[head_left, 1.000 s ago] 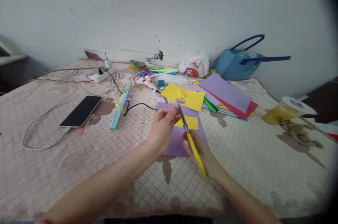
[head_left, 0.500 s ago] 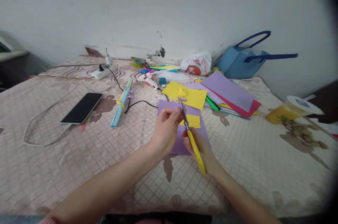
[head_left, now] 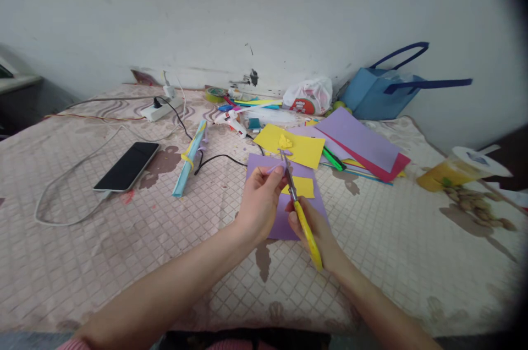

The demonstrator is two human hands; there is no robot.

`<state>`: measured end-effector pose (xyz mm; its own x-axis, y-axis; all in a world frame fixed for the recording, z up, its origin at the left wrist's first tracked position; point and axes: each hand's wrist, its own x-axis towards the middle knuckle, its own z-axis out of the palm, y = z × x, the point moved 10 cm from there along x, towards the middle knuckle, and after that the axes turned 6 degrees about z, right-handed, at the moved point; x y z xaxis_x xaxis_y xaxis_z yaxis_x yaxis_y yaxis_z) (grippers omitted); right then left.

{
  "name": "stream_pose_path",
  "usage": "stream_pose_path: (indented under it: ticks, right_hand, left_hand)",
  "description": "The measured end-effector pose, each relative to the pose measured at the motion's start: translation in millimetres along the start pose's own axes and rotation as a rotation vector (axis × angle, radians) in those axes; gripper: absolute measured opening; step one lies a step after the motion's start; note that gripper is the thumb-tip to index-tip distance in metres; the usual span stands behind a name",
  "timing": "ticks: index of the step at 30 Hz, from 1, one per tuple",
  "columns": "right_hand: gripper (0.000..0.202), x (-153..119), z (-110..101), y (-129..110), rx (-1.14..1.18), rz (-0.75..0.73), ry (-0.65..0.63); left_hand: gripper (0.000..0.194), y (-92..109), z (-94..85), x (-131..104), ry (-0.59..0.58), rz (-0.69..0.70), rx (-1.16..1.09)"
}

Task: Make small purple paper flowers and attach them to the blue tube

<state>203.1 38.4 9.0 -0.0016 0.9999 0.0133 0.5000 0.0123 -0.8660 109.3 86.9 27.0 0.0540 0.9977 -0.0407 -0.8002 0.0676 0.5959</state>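
Note:
My left hand [head_left: 260, 201] pinches a small purple paper piece [head_left: 277, 167] between thumb and fingers. Wrapped round the yellow handles of the scissors [head_left: 307, 231], my right hand [head_left: 315, 223] holds the narrow blades up beside that piece. Beneath both hands lies a purple sheet [head_left: 282, 224] with a small yellow paper [head_left: 305, 187] on it. Just behind, a larger yellow sheet [head_left: 307, 152] carries crumpled yellow bits [head_left: 285, 141] and a purple scrap. The fingertips partly hide the purple piece.
Left are a phone [head_left: 127, 167], a power strip [head_left: 160, 109] and a light-blue paper strip [head_left: 188, 160]. Behind lies a glue gun [head_left: 233, 121]. Rightward are a green cutter [head_left: 334, 158], coloured sheets [head_left: 358, 138], a blue bag [head_left: 375, 97] and a drink cup [head_left: 447, 171].
The camera view has shifted slightly. Both hands keep nearly the same pose, with the scissors blades still beside the purple piece.

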Motion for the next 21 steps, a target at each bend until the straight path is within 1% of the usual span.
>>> stream_pose_path:
  ticks: [8,13,18,21]
  right_hand:
    - [0.025,0.8,-3.6,3.7,-0.028,-0.018,0.043]
    - [0.025,0.1,-1.2,5.7,-0.026,-0.008,0.019]
    - [0.028,-0.4,-4.5,0.7,-0.010,-0.020,0.044]
    - [0.025,-0.7,-4.8,-1.8,-0.024,-0.016,0.032]
  left_hand:
    - [0.018,0.3,2.0,-0.6,-0.011,0.013,0.001]
    - [0.017,-1.3,2.8,-1.4,-0.011,0.010,-0.005]
    - [0.017,-0.5,4.1,-2.6,-0.006,0.012,-0.010]
    - [0.015,0.2,4.9,-3.2,-0.012,0.009,-0.009]
